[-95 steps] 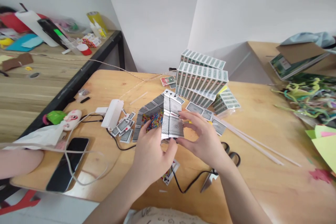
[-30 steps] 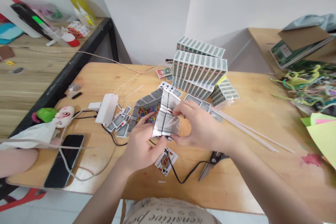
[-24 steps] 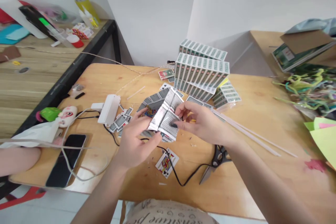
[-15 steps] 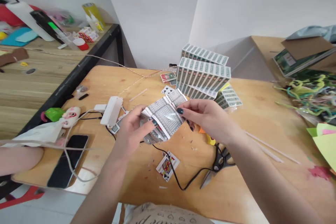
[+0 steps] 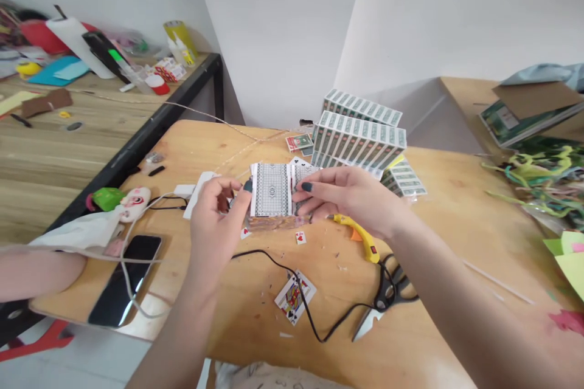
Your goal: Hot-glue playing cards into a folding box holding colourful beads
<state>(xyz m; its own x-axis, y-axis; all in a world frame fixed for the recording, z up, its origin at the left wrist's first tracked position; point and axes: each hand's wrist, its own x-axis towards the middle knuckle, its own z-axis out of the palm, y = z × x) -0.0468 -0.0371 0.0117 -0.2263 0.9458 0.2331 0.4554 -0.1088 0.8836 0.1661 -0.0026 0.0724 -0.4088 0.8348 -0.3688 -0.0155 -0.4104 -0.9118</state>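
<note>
Card box has turned near blurry-labelled packs.

Illumination bright, diffuse; glare on the tan wooden tabletop and black rectangular glass-faced phone; soft shadow on the plain white wall; wide-angle stretching toward edges; fine detail softened.

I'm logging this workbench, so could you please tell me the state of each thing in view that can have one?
Card piece: held, patterned back up.
Left hand: gripping the card piece.
Right hand: touching the card piece, grip unclear.
Scissors: on the table, blade opening unclear.
Yellow tool: on the table, power unclear.
Phone: face up, screen dark.
Face card: face up, black cable across it.
Boxed decks: stacked.
Cardboard box: flap open.
</note>
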